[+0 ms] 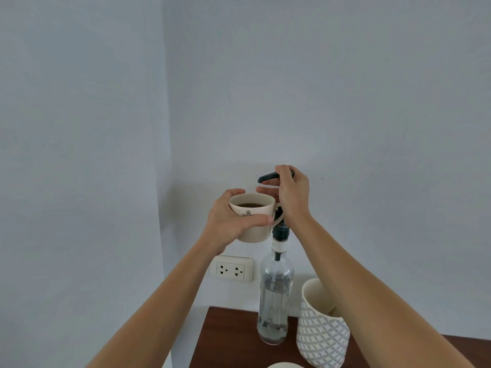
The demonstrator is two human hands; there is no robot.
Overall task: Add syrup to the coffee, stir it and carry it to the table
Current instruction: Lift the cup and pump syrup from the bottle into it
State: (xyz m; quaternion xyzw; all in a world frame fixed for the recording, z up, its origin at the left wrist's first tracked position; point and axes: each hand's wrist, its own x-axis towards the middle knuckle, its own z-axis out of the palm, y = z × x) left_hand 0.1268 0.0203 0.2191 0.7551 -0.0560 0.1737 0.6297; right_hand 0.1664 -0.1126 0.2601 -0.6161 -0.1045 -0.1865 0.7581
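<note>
My left hand [229,217] holds a cream mug of dark coffee [252,216] up in the air, its rim just below the black pump spout. A tall clear syrup bottle [275,293] stands on the brown counter, nearly empty, with a black pump head [268,177] on top. My right hand [291,193] rests on that pump head, palm over the top and fingers curled around it. The mug's handle points right, toward the bottle neck.
A cream pot with a grey lattice pattern [321,333] stands right of the bottle on the brown counter [228,341]. A white double wall socket [231,269] sits below the mug. A white rim [284,365] shows at the bottom edge. Pale walls meet in a corner at left.
</note>
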